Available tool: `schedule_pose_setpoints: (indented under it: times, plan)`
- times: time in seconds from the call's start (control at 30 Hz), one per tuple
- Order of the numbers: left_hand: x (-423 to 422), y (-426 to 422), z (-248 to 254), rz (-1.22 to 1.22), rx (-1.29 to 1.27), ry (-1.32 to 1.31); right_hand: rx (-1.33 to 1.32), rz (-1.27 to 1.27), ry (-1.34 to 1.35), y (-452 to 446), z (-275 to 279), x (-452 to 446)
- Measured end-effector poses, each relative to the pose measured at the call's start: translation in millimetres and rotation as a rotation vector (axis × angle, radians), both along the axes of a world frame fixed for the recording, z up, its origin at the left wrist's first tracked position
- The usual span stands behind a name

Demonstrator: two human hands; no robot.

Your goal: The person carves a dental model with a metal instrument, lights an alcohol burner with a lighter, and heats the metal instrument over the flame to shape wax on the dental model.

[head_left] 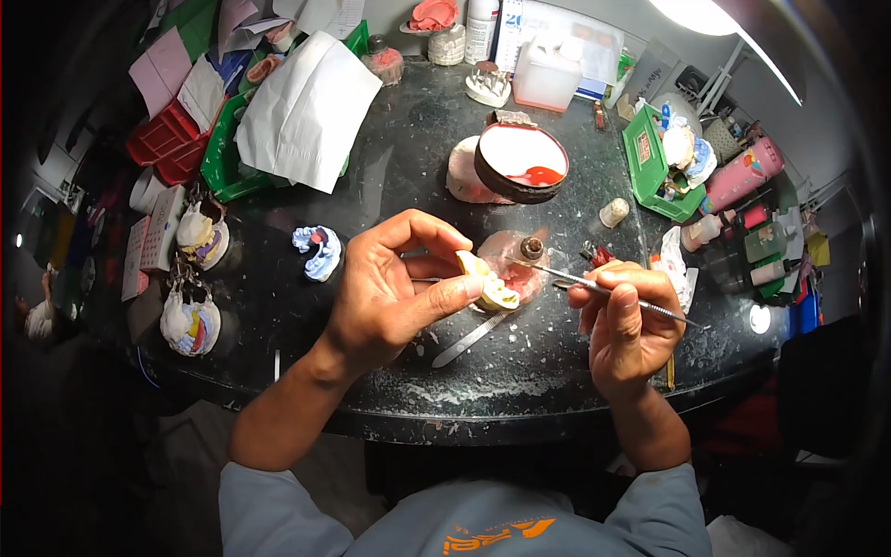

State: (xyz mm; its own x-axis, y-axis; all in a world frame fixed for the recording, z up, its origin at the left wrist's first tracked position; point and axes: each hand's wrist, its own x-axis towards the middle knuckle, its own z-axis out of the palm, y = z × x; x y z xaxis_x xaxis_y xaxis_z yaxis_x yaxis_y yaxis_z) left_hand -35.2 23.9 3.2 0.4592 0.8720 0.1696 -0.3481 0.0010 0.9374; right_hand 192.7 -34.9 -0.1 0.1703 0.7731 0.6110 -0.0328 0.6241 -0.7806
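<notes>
Between the thumb and fingers of my left hand (394, 283) is a small yellow dental cast (499, 296), tilted above the bench. My right hand (633, 325) grips a thin metal wax carver (568, 278) like a pen. The carver's left tip points toward the cast, and I cannot tell whether it touches anything. Just behind the cast stands a glass spirit burner (529, 278) with a dark metal neck and pinkish contents. A flat metal knife (464, 344) lies on the bench below the cast. Farther back, a round tin (522, 156) has a white inside with a red patch.
Blue dental casts (319, 254) and articulated models (192, 320) stand on the left of the dark bench (399, 395). A green bin (223, 153) under papers is at back left. Another green bin (647, 158) holds casts at right. A lamp (696, 17) hangs overhead.
</notes>
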Motion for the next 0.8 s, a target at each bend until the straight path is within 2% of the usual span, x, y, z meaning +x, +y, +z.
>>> schedule_pose_setpoints:
  times: [0.17, 0.57, 0.8]
  plan:
    - [0.1, -1.2, 1.4, -0.008, -0.013, -0.008, 0.037, 0.012, -0.047, -2.0, -2.2, -2.7]
    - [-0.1, -1.5, 2.2, -0.031, -0.023, -0.006, -0.091, 0.116, 0.069, -5.5, -1.2, -1.3]
    - [0.2, -2.1, 4.4, -0.037, -0.023, 0.016, -0.074, 0.127, 0.056, -4.3, -1.1, -0.5]
